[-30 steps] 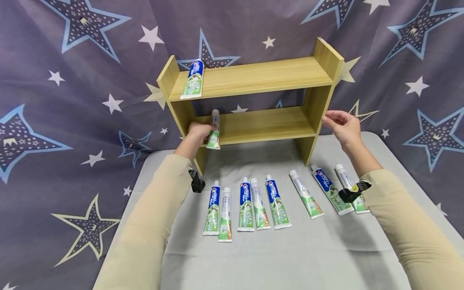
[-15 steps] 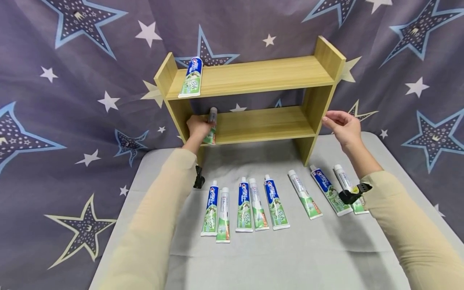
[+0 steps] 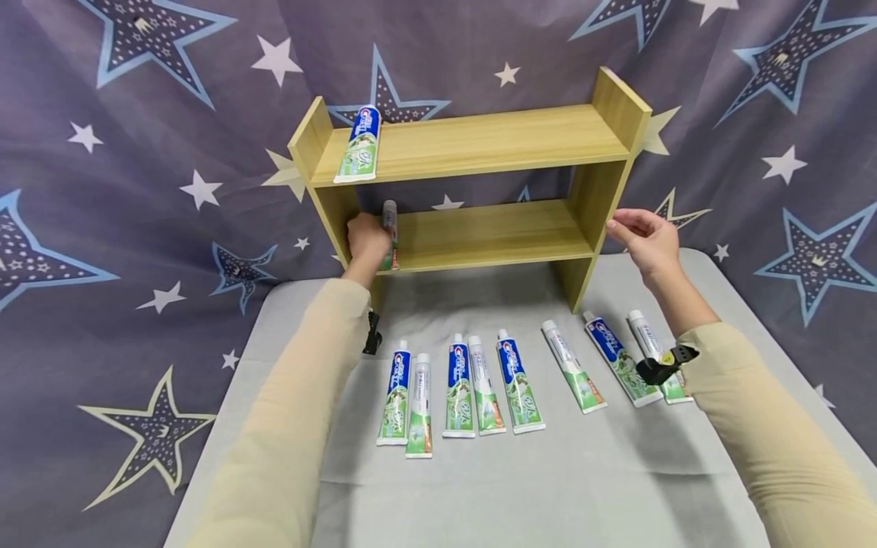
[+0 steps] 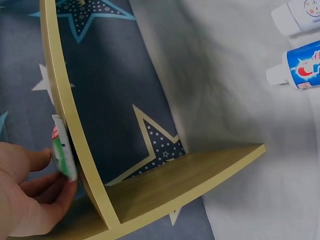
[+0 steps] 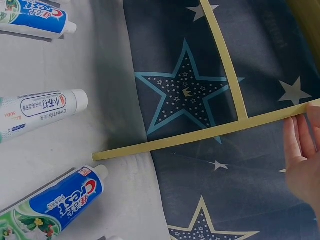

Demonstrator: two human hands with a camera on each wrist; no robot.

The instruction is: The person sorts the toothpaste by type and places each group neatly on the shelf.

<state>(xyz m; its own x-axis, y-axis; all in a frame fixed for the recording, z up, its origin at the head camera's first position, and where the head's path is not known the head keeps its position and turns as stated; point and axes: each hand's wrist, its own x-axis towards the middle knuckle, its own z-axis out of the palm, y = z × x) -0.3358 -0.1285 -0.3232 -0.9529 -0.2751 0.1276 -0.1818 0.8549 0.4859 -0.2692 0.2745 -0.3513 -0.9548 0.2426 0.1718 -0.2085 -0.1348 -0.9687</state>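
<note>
A two-tier wooden shelf point(image 3: 486, 232) stands at the back of the table. At the left end of its lower board, my left hand point(image 3: 368, 237) holds a white and green toothpaste tube point(image 3: 390, 221). Thumb and fingers pinch the sides of this tube point(image 4: 62, 152) in the left wrist view, its flat end at the board's front edge. My right hand point(image 3: 647, 237) grips the front edge of the shelf's right side panel point(image 5: 200, 131) between thumb and fingers. On the upper board's left end lies a blue and green Crest toothpaste tube point(image 3: 359, 144).
Several more tubes lie on the grey cloth-covered table point(image 3: 521, 487) in front of the shelf, among them a Crest tube point(image 3: 393, 396) at left and a white and green tube point(image 3: 574, 367) at right. A star-patterned curtain point(image 3: 171, 320) hangs close behind the shelf.
My left hand has moved the white and green tube back and left, from the front of the lower board to beside the left side panel. The right hand keeps its hold on the shelf.
</note>
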